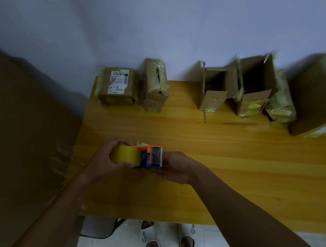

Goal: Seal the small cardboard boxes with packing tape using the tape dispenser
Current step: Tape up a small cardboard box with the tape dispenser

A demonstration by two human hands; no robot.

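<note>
The tape dispenser (pixel 149 156) was grasped by the left hand (pixel 106 162) at the roll and supported from below by the right hand (pixel 174 166), whose grasp could not be told, so the tape end should be freed before an open box (pixel 214 88) was approached.

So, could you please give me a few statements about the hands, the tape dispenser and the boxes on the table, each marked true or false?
1. Both hands hold the tape dispenser above the wooden table. True.
2. The left hand curls round the yellow tape roll. True.
3. The labelled box stands at the table's near edge. False: it stands at the far edge, by the wall.
4. The two open boxes stand right of the labelled box. True.
5. The right hand rests flat on the table, away from the dispenser. False: it supports the dispenser's blade end.
6. The dispenser is pressed against a box. False: it touches no box.
</note>
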